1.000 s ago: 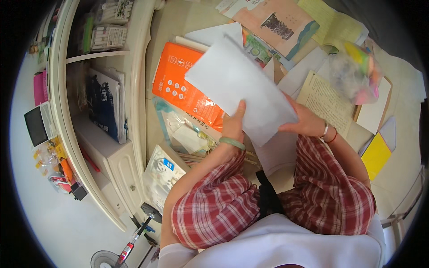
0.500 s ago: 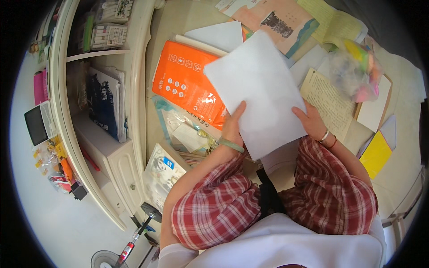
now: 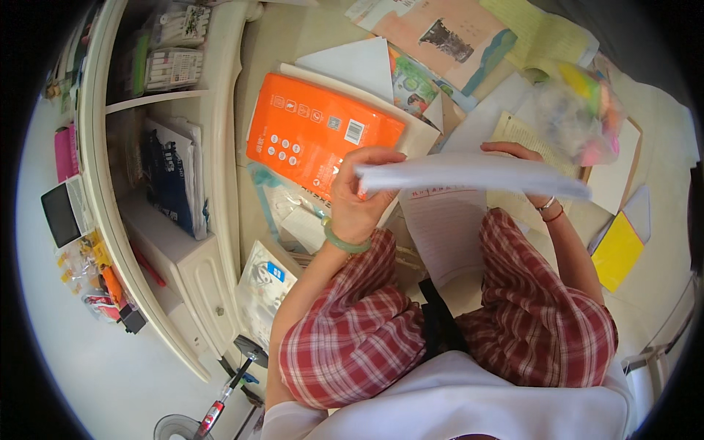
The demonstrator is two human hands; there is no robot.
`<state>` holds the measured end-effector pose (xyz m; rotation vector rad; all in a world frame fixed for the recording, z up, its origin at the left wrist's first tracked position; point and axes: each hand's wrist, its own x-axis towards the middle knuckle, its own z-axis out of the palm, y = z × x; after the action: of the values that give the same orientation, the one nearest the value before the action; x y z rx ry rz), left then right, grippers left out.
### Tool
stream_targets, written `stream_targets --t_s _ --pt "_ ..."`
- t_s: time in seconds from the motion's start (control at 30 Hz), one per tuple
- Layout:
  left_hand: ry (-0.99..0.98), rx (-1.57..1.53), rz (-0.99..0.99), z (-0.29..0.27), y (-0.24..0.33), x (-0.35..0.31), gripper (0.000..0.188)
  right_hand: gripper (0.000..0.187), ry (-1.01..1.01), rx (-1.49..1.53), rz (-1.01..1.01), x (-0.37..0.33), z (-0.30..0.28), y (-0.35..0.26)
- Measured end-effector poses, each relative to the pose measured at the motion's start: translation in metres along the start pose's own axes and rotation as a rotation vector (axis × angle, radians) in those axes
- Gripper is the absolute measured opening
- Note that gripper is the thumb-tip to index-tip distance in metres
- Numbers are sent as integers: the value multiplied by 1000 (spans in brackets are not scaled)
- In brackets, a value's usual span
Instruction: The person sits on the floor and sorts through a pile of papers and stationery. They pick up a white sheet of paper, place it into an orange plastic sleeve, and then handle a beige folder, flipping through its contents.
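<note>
Between my hands is a stack of white paper (image 3: 469,173), held up nearly edge-on and slightly blurred. My left hand (image 3: 355,199) grips its left end, fingers over the top and thumb below. Behind the right part of the stack, my right hand (image 3: 522,155) holds on, partly hidden by the sheets. Under the paper, between my knees, lies a lined sheet (image 3: 444,235) with red writing along its top. An orange package (image 3: 315,128) rests flat just beyond my left hand.
A white cabinet (image 3: 187,275) with open shelves stands on the left. Ahead lie a peach-coloured sheet (image 3: 411,29), a yellowish open booklet (image 3: 539,37) and a clear bag of colourful things (image 3: 579,114). A yellow folder (image 3: 617,253) lies right. A panda-printed item (image 3: 265,293) sits by my left arm.
The white stack has tipped from facing me to nearly edge-on. My left hand has moved left and my right hand slightly up, uncovering the lined sheet and more of the orange package.
</note>
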<state>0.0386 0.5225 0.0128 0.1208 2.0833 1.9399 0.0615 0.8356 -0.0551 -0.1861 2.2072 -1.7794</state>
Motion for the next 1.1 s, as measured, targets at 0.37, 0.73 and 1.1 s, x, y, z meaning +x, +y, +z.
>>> stream_targets --t_s 0.37,0.73,1.1 --pt "81 753 490 -12 110 46 78 27 148 -315 -85 10 -11 -74" --pt "-321 97 5 2 8 58 37 22 -8 -936 -106 16 -9 -109" --pt "-279 -32 -398 -3 -28 42 29 39 63 -412 217 -18 -74 -69"
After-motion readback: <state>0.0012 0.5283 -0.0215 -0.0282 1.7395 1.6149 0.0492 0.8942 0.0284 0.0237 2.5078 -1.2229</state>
